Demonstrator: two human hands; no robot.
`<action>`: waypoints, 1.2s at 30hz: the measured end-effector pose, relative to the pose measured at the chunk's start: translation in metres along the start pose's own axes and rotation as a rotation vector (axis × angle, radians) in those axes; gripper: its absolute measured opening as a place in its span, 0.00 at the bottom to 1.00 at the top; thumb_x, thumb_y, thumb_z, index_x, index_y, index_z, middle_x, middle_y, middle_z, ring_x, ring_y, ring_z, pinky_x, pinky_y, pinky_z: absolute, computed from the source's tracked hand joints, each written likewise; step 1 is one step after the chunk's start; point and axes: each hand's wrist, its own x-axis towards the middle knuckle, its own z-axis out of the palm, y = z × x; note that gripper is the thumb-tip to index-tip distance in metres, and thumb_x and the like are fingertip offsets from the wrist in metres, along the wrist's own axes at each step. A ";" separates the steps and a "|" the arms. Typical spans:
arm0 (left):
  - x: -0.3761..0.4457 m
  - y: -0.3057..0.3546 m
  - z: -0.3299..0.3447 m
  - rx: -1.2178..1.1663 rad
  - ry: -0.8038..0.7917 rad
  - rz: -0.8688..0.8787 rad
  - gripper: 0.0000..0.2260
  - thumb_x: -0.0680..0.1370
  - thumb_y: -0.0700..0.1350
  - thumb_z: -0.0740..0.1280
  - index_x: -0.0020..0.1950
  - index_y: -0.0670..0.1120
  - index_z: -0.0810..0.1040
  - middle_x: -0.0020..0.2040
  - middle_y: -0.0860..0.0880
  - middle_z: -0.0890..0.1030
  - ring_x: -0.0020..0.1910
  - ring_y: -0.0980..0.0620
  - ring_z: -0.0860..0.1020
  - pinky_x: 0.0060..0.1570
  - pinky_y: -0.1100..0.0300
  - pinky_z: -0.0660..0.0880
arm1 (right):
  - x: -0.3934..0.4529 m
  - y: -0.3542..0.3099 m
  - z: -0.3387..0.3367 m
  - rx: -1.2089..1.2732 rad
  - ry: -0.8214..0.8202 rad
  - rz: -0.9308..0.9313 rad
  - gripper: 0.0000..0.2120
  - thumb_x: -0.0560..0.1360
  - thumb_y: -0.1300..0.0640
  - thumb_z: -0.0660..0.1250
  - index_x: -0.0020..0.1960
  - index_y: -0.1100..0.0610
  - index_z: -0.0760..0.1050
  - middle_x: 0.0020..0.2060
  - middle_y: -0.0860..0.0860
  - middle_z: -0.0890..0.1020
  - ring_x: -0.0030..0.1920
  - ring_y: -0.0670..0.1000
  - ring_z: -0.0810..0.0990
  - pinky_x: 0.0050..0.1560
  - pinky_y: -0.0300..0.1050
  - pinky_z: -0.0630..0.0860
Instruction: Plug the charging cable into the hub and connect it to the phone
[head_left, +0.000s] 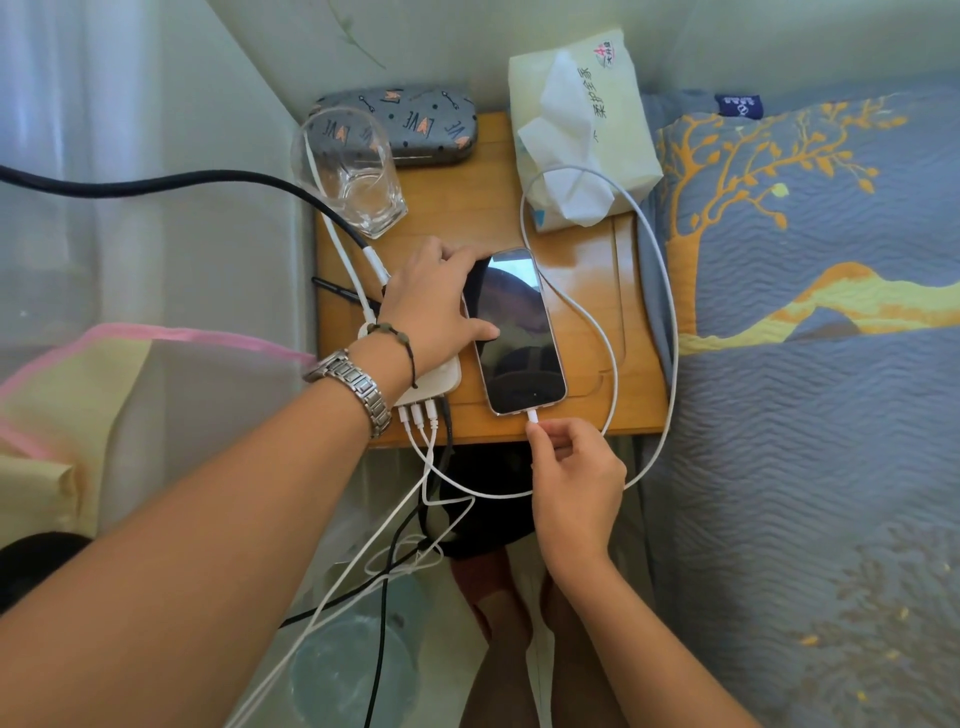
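Two hands at a small wooden table (571, 270) beside a bed (810, 322), left hand (436, 306) flat across phone (519, 332) and hub (441, 376), right hand (571, 467) pinching cable (660, 291) plug at phone's bottom edge

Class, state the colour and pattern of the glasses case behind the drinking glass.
The glasses case is grey, printed with "LOVE" lettering, orange hearts and arrows; the head view shows it.

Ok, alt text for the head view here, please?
The right hand holds a white charging cable plug at the bottom port of a phone, which the left hand steadies on a wooden bedside table beside a white hub.
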 end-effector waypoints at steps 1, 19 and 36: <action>0.000 0.000 0.001 0.002 0.004 -0.002 0.33 0.68 0.52 0.74 0.71 0.52 0.65 0.61 0.46 0.70 0.59 0.46 0.70 0.59 0.52 0.69 | 0.000 0.000 0.000 -0.003 0.000 -0.007 0.03 0.74 0.57 0.69 0.44 0.57 0.80 0.37 0.48 0.81 0.37 0.43 0.79 0.39 0.42 0.80; 0.001 0.002 0.001 -0.016 0.009 -0.020 0.35 0.67 0.52 0.75 0.71 0.53 0.65 0.62 0.45 0.70 0.60 0.46 0.70 0.62 0.51 0.65 | 0.005 -0.001 -0.001 -0.057 0.008 -0.074 0.05 0.74 0.57 0.70 0.41 0.59 0.80 0.35 0.49 0.82 0.34 0.46 0.79 0.37 0.45 0.79; -0.022 0.000 -0.034 0.113 -0.001 -0.044 0.31 0.69 0.57 0.72 0.69 0.51 0.68 0.65 0.45 0.73 0.65 0.44 0.69 0.62 0.50 0.64 | 0.056 -0.040 -0.056 -0.170 -0.487 0.060 0.07 0.69 0.56 0.74 0.45 0.58 0.82 0.40 0.52 0.85 0.44 0.50 0.82 0.45 0.43 0.74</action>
